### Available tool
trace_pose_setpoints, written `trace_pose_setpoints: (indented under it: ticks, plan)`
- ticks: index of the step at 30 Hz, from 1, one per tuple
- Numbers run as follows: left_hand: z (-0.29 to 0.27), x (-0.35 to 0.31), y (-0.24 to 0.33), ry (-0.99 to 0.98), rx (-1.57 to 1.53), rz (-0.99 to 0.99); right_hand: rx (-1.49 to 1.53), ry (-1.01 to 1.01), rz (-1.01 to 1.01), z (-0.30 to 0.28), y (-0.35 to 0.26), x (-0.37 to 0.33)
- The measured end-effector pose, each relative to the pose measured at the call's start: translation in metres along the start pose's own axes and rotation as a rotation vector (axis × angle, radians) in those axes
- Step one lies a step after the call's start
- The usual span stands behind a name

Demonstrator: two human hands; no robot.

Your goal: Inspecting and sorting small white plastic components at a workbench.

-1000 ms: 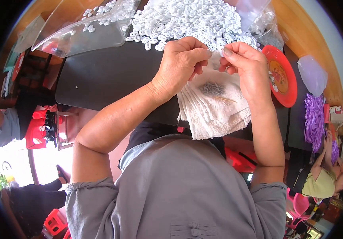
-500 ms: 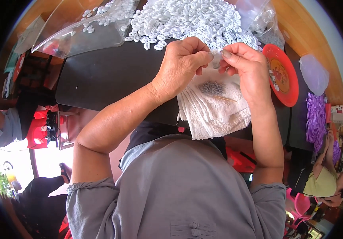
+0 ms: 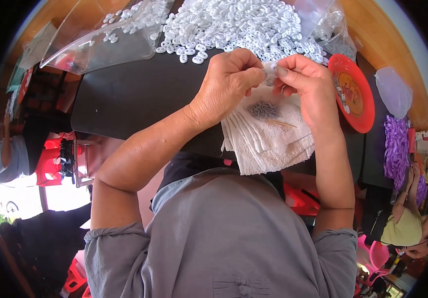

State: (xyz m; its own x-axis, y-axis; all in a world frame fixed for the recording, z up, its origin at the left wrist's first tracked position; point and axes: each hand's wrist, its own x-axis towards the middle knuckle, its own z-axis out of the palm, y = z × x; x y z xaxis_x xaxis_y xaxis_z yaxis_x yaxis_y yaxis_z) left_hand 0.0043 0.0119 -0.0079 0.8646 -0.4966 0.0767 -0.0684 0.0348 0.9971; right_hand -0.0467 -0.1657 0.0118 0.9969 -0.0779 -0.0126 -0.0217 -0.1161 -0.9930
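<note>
My left hand is closed in a pinch, thumb against the fingers. Just across from it, my right hand pinches too, the fingertips a small gap apart from the left ones. Whatever they hold is too small to make out. Both hands are over the upper part of a folded white towel at the table's near edge. On the towel lies a small heap of tiny grey metal pieces, with a thin brown stick beside it. Beyond my hands spreads a big pile of white oval pieces with holes.
A clear plastic tub with some white ovals lies far left on the black table. At right stand a red plate holding a few white pieces, a clear bag and purple strips. Another person sits far right.
My hands stay nearly in place, with only slight finger movement. At the far left, a person in dark clothes has shifted, and the foot seen earlier no longer shows.
</note>
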Motion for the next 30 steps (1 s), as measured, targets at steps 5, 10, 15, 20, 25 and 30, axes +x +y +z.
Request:
trace_pose_setpoints:
  ticks: [5,10,15,20,25,30]
  plan:
    - [0.001,0.000,0.000,0.006,-0.002,0.009,0.041,-0.015,0.026,0.004,0.002,0.000]
    - [0.001,0.002,-0.002,-0.017,-0.136,-0.028,0.082,-0.021,0.021,0.001,0.004,0.000]
    - [0.004,0.002,-0.001,-0.090,-0.289,0.012,0.107,-0.051,-0.008,-0.009,0.004,0.002]
    - [0.000,0.001,-0.001,-0.180,-0.323,0.098,0.170,-0.130,0.017,-0.010,0.004,0.000]
    - [-0.001,0.004,-0.004,-0.239,-0.391,0.145,0.228,-0.184,0.037,-0.010,0.002,-0.002]
    - [-0.002,0.003,-0.001,-0.263,-0.414,0.150,0.300,-0.227,0.082,-0.007,-0.001,-0.003]
